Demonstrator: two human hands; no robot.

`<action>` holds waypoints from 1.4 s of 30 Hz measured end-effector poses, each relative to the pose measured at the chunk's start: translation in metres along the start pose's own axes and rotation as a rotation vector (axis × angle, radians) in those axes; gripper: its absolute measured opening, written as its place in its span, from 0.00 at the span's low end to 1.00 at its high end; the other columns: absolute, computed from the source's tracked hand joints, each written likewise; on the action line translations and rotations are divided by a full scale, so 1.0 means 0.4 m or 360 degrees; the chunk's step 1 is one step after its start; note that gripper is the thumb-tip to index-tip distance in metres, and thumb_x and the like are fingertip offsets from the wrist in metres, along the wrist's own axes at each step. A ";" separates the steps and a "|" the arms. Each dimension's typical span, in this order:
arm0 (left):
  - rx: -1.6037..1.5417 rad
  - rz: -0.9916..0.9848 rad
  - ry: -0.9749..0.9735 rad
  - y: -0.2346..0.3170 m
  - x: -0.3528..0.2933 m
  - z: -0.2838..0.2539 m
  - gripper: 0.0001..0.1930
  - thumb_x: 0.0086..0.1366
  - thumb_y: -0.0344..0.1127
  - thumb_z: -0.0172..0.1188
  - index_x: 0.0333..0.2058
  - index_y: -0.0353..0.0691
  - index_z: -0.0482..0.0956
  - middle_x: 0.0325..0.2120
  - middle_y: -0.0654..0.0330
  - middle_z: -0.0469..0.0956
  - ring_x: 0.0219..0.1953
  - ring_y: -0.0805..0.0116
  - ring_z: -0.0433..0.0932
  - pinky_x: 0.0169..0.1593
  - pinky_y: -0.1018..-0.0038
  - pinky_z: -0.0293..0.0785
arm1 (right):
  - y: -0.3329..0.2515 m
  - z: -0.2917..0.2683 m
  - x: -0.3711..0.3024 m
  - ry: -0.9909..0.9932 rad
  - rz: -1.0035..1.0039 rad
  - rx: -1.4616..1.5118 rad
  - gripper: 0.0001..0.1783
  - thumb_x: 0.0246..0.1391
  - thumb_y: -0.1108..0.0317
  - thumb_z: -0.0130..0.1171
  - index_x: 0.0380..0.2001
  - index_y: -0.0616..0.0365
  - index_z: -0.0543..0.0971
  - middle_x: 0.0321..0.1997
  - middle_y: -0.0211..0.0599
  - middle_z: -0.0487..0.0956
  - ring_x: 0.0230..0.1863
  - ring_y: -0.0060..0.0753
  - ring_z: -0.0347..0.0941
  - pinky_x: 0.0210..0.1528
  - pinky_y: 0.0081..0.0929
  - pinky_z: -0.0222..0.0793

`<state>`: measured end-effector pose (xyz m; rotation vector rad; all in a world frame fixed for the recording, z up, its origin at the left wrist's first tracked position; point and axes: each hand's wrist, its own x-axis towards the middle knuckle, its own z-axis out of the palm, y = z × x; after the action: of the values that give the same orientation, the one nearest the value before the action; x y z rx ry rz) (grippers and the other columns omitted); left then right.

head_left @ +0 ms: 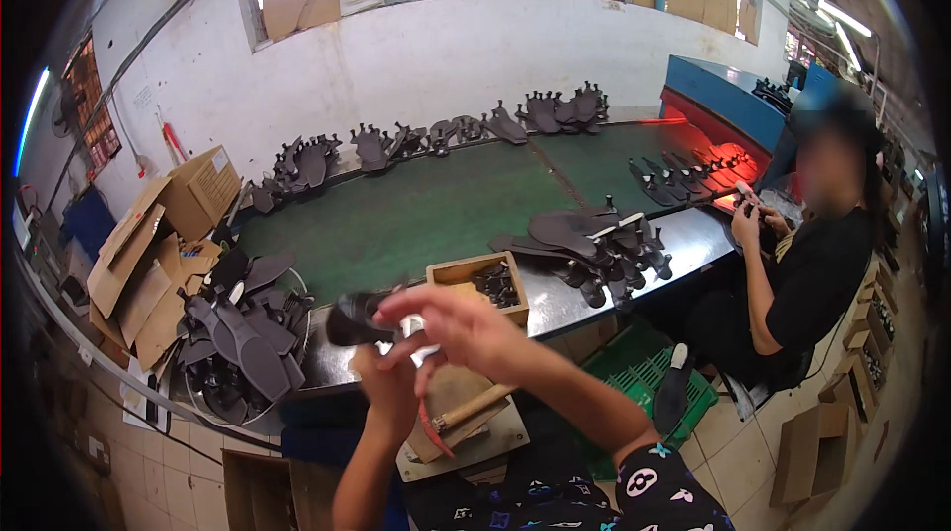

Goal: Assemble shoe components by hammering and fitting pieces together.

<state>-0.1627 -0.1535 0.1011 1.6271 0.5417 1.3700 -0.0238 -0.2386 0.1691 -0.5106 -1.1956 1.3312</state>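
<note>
In front of my body my left hand [389,387] is closed around a dark, glossy shoe part [353,321], blurred by motion; its exact kind is unclear. Over it reaches my right hand [461,328], fingers apart, the index fingertip close to or touching the part. Below my hands, a tool with a wooden handle [477,405] and a red curved piece lies on a block on a pale stand [510,435]. Just beyond is a wooden box [451,271] with small black pieces in it. Dark soles with heels [238,333] are heaped at the left.
A green conveyor belt [396,219] runs behind the metal bench edge [693,239], with more heeled soles [584,234] piled there. At the right sits a co-worker [817,264] handling a part. A green crate [629,377] and cardboard boxes [812,447] stand on the floor.
</note>
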 end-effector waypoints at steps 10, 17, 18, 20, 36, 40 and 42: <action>-0.0109 -0.0822 0.0191 -0.039 -0.230 -0.093 0.13 0.76 0.36 0.48 0.48 0.31 0.72 0.29 0.73 0.67 0.31 0.86 0.62 0.34 0.86 0.59 | 0.335 -0.151 -0.575 0.0721 0.0548 -0.2547 0.13 0.39 0.67 0.65 0.31 0.53 0.75 0.22 0.38 0.79 0.26 0.48 0.78 0.29 0.43 0.72; 0.1992 0.0146 -0.0349 -0.118 -0.125 0.029 0.22 0.63 0.37 0.62 0.55 0.40 0.75 0.44 0.52 0.75 0.47 0.51 0.71 0.51 0.55 0.63 | 0.309 -0.023 -0.915 0.1423 0.0723 -0.1701 0.15 0.54 0.62 0.66 0.24 0.62 0.75 0.11 0.28 0.67 0.11 0.26 0.64 0.17 0.27 0.60; 0.1804 0.0182 -0.0468 -0.121 -0.069 0.062 0.19 0.63 0.35 0.62 0.53 0.40 0.76 0.42 0.54 0.76 0.45 0.53 0.72 0.50 0.56 0.66 | 0.304 -0.002 -0.914 0.1532 0.0631 -0.1619 0.11 0.58 0.60 0.64 0.36 0.56 0.79 0.20 0.30 0.74 0.17 0.28 0.66 0.23 0.28 0.64; 0.1465 0.0332 -0.0675 -0.200 0.048 0.149 0.11 0.63 0.30 0.59 0.44 0.37 0.78 0.34 0.53 0.77 0.39 0.52 0.76 0.44 0.60 0.71 | 0.314 0.016 -0.881 0.1651 0.0528 -0.1526 0.15 0.61 0.58 0.62 0.48 0.51 0.82 0.29 0.31 0.80 0.24 0.29 0.69 0.29 0.29 0.68; 0.0369 0.0239 -0.0603 -0.052 0.016 0.198 0.09 0.57 0.21 0.67 0.38 0.33 0.84 0.35 0.56 0.85 0.34 0.69 0.84 0.37 0.76 0.80 | 0.096 -0.122 -0.508 0.1368 -0.0004 -0.0305 0.15 0.60 0.62 0.64 0.40 0.64 0.82 0.27 0.42 0.83 0.14 0.12 0.62 0.17 0.14 0.60; 0.0354 0.0663 -0.0632 0.114 -0.093 0.148 0.15 0.51 0.19 0.72 0.38 0.34 0.82 0.41 0.51 0.83 0.43 0.61 0.84 0.48 0.69 0.81 | 0.012 -0.046 -0.341 0.0994 -0.0133 -0.0197 0.24 0.56 0.55 0.67 0.47 0.64 0.82 0.34 0.37 0.85 0.18 0.11 0.65 0.20 0.13 0.62; 0.0007 0.0468 -0.0555 0.119 -0.142 0.126 0.28 0.51 0.19 0.72 0.51 0.32 0.72 0.40 0.51 0.83 0.46 0.57 0.82 0.51 0.67 0.79 | 0.025 -0.002 -0.304 0.0921 -0.0138 -0.0087 0.25 0.57 0.55 0.67 0.49 0.64 0.81 0.30 0.33 0.83 0.19 0.11 0.66 0.20 0.12 0.62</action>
<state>-0.1422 -0.2397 0.1127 1.9524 0.1019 1.2474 -0.0046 -0.3469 0.1163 -0.8084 -0.7632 0.9814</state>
